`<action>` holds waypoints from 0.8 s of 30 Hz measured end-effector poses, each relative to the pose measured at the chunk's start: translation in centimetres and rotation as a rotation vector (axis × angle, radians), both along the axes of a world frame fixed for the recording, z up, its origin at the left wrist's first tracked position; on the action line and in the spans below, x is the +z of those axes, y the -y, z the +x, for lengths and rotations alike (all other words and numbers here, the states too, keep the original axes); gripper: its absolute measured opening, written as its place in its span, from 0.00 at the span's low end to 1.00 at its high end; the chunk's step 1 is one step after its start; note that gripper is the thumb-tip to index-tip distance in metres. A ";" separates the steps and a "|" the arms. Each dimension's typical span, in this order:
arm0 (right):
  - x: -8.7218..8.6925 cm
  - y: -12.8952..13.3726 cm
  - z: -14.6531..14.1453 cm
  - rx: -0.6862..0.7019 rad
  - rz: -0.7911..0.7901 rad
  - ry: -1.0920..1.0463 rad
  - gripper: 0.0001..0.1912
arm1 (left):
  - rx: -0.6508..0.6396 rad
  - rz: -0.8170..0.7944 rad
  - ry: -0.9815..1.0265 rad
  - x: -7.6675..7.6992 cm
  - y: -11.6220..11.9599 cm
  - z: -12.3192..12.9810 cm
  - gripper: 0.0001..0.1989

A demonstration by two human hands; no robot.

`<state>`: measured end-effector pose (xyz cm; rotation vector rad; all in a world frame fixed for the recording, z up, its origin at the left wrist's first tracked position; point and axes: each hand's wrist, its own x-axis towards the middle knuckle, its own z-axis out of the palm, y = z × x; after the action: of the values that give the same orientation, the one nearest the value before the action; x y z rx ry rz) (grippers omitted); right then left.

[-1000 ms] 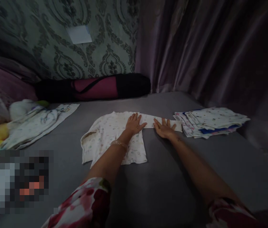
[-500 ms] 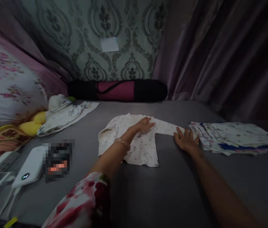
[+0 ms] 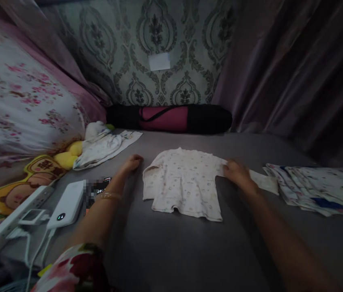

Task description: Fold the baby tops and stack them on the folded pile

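Observation:
A small white patterned shirt (image 3: 186,182) lies spread on the grey bed surface. Its right-side sleeve stretches outward, while the left-side sleeve is folded down beside the body. My right hand (image 3: 238,175), slightly blurred, is closed on the upper part of the outstretched sleeve, and the cuff end shows beyond it. To the left of the shirt, apart from it, my left hand (image 3: 132,163) rests low over the bed with its fingers curled together and nothing visible in them.
Folded printed clothes (image 3: 326,186) lie at the right. Further left are crumpled white cloths (image 3: 101,150), a yellow plush toy (image 3: 67,155), a white power bank (image 3: 67,202), cables and a power strip (image 3: 13,219). A black-and-pink rolled bag (image 3: 165,118) lies by the wall.
My left hand has left the shirt and moved left, its fingers now curled. My right hand has shifted from the cuff towards the shoulder. The view has turned slightly left.

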<state>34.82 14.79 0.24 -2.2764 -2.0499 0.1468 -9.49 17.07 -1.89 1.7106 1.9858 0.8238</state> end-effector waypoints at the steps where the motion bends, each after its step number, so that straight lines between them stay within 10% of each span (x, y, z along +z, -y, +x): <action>1: 0.0 -0.4 -2.2 0.076 0.025 -0.039 0.23 | -0.015 -0.025 -0.001 -0.2 -0.1 0.3 0.07; 4: -0.4 -1.4 -9.0 0.361 0.059 -0.123 0.22 | -0.063 -0.095 -0.014 -0.5 -1.1 2.2 0.07; 11: -1.5 -2.9 -20.0 0.529 0.051 -0.214 0.27 | -0.114 -0.122 -0.065 -1.0 -2.5 5.7 0.08; 24: -5.1 -4.1 -23.1 0.376 0.180 -0.311 0.28 | -0.006 -0.265 0.241 1.0 -3.5 8.2 0.05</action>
<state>11.75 18.89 -4.82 -1.6299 -2.1904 0.3018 -1.25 20.55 -0.87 1.3974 1.8332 0.6925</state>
